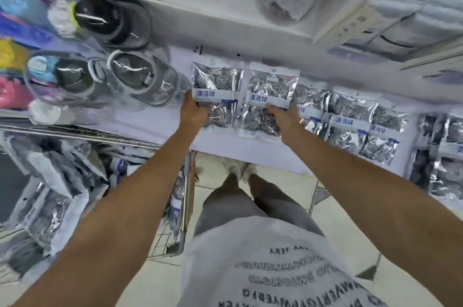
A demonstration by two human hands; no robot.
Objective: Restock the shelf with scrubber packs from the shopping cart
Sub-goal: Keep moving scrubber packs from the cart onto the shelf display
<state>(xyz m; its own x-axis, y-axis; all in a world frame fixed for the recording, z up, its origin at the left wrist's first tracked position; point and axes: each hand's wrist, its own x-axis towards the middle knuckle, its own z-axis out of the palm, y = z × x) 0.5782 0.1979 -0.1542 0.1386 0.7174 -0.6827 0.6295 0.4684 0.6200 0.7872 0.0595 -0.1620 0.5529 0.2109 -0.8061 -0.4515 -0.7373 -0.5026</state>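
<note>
1. The white shelf [155,123] served as the landmark; both bare arms reached out over its front edge.
2. The left hand [193,112] held a scrubber pack [215,96] on the shelf, its grip curled round the pack's left edge near the blue-and-white label band.
3. The right hand [285,116] held a second scrubber pack [269,98] just beside the first, fingers pinching it at the label band; the fingertips were partly hidden by the plastic, so how far they wrapped was hard to tell.
4. Both packs lay flat on the shelf, side by side, each showing coiled steel scrubbers through clear plastic.
5. Further right along the shelf lay a row of stocked packs [350,126], overlapping one another and touching the right-hand pack.
6. At the left end of the shelf sat bagged slippers [112,76], grey and black, in clear wrapping.
7. Below the shelf's front edge on the left stood the wire shopping cart [175,244], with more packs [50,206] heaped inside; that area was blurred.
8. Above the shelf ran an upper shelf [225,13] carrying more bagged goods.
9. Under the shelf's edge, the person's grey shorts, white shoes and printed white shirt showed above a tiled floor [333,206].
</note>
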